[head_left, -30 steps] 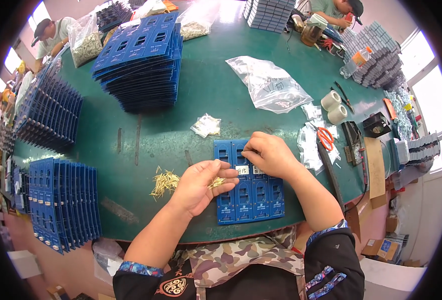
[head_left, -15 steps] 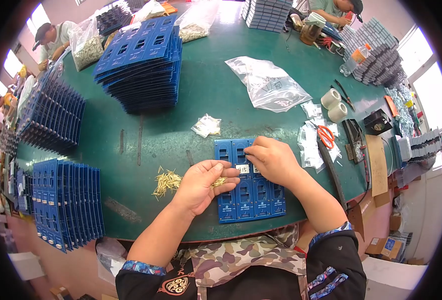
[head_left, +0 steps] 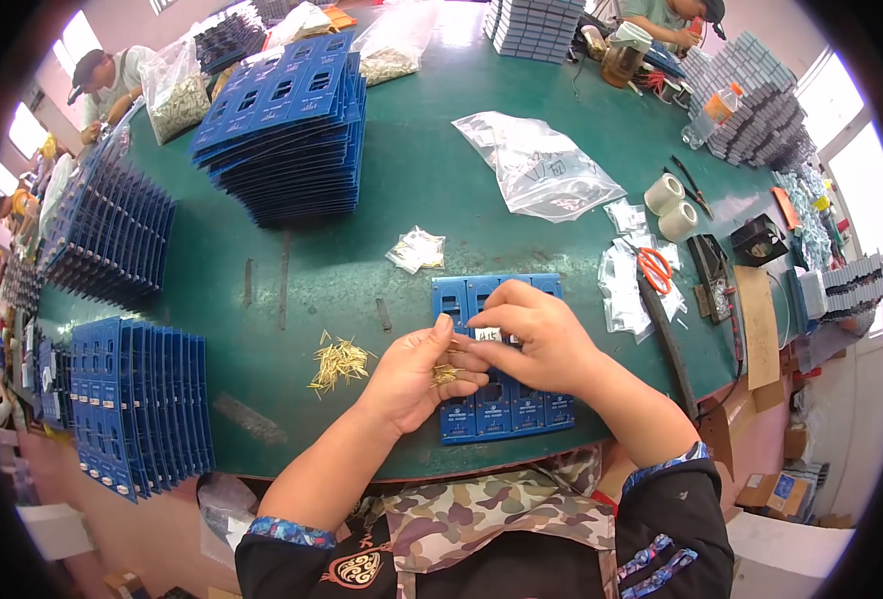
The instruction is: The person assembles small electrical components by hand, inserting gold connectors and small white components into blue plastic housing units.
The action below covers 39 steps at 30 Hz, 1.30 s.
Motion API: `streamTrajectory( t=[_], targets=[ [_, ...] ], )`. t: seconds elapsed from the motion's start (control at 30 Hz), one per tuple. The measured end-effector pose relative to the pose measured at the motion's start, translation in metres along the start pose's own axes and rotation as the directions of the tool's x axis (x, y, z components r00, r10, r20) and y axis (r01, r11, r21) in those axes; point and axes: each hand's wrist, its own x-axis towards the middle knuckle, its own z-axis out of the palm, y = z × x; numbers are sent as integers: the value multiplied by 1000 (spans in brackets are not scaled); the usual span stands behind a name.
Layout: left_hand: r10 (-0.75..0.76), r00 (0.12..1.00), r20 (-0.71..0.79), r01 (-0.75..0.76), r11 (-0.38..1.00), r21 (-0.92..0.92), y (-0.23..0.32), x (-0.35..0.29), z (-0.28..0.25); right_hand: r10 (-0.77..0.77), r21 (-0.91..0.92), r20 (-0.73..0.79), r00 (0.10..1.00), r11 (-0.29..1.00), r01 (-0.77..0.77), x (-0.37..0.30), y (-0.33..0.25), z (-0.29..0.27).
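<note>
Both hands work over a flat blue plastic card panel with rows of small windows (head_left: 501,399), which lies on the green round table (head_left: 411,200) at the near edge, right in front of the person, so that it sits square under the eyes and within easy reach. The left hand (head_left: 416,374) is cupped with the palm turned up, a small bunch of thin brass-coloured pins (head_left: 445,374) lying across its curled fingers, held there as a ready supply close to the panel. The right hand (head_left: 536,334) rests on top of the panel with thumb and forefinger pressed together on a small white slip or tag (head_left: 488,334); whether a pin is also caught in that pinch cannot be told. A loose heap of the same brass pins (head_left: 339,361) lies on the table just left of the left hand, near enough to refill from. Stacks of like blue panels stand on edge at the left rim (head_left: 137,399) and lie piled flat further back (head_left: 287,130), well apart from the working spot. To the right lie small clear plastic bags (head_left: 623,285), red-handled scissors (head_left: 653,268) and two rolls of white tape (head_left: 671,208), kept on the right hand's side; a large crumpled clear bag (head_left: 536,165) rests beyond them
</note>
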Motion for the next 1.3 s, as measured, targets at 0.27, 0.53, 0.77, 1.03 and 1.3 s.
streamTrajectory(
  t=[0.27,0.53,0.77,1.03,1.3],
  targets=[
    [43,999,-7,-43,999,-8,-3,-1,8,-81,-178,23,996,980,84,4,-6,18],
    [47,999,-10,-46,999,20,-6,0,0,165,135,70,984,975,-174,-1,1,12],
    [-10,999,42,11,1000,-23,-9,2,0,330,308,221,918,869,-387,-5,4,5],
    [-2,1000,19,0,998,61,-9,1,7,212,241,347,914,921,-306,-4,11,-8],
    [-12,1000,-8,13,993,117,-9,2,6,281,343,439,853,826,-448,-7,8,-14]
  ],
)
